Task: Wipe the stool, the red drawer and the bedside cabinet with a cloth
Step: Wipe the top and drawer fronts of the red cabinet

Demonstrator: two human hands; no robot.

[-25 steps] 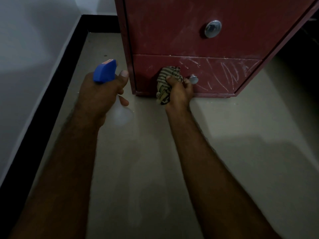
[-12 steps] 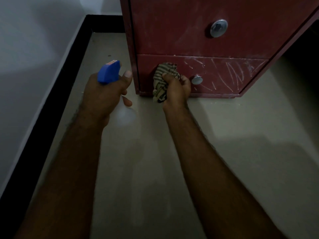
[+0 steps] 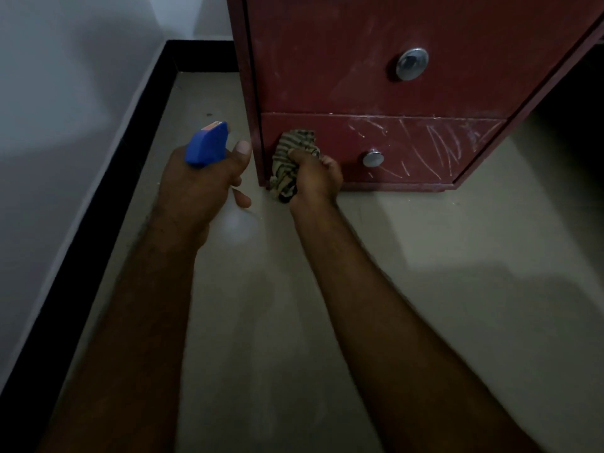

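A dark red cabinet (image 3: 343,60) stands on the floor at the top of the view. Its low bottom drawer (image 3: 425,148) carries white scratch marks and a small round silver knob (image 3: 373,158). My right hand (image 3: 316,179) is shut on a bunched striped cloth (image 3: 291,158), pressed against the left end of that drawer front, close to the floor. My left hand (image 3: 202,181) grips a spray bottle; its blue head (image 3: 206,143) shows above my fingers and its pale body (image 3: 237,225) below them. The stool is out of sight.
A larger silver knob (image 3: 412,64) sits on the panel above the drawer. A white wall (image 3: 65,109) with a black skirting (image 3: 130,152) runs along the left. Grey tiled floor (image 3: 425,256) fills the foreground. A dark gap (image 3: 575,93) opens right of the cabinet.
My right hand has slid the cloth leftward along the bottom drawer, away from the small knob toward the cabinet's left edge. My left hand with the spray bottle has stayed beside it.
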